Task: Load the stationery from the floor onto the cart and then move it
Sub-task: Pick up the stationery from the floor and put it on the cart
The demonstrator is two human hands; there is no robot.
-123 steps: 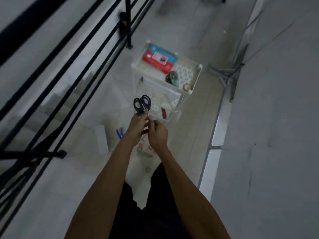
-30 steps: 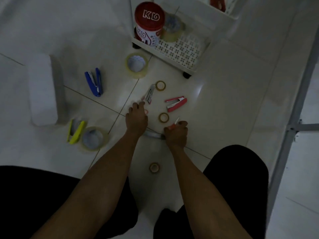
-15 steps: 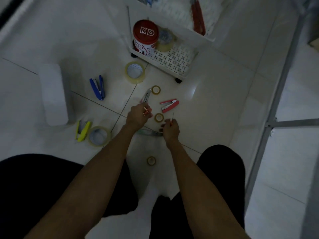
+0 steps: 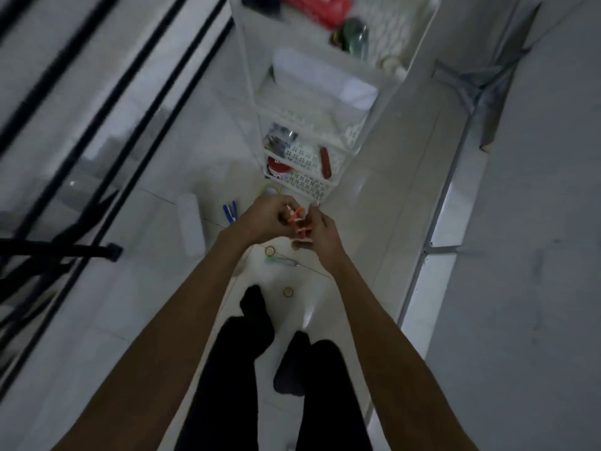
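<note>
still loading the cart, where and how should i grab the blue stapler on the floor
Take the blue stapler across its two long sides, near the middle, coming straight down from above. It lies flat on the tile with open floor all round it, between the white box and the left hand. Its arms look splayed at one end, so pinch nearer the joined end. Both hands are busy with small red items now.

Single head view, looking steeply down, hands (image 4: 292,222) near, floor (image 4: 374,206) far below

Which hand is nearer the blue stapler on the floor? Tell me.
Left. In this view the left hand is just right of the blue stapler, while the right hand is farther right, beyond the red stapler held between both hands.
</note>
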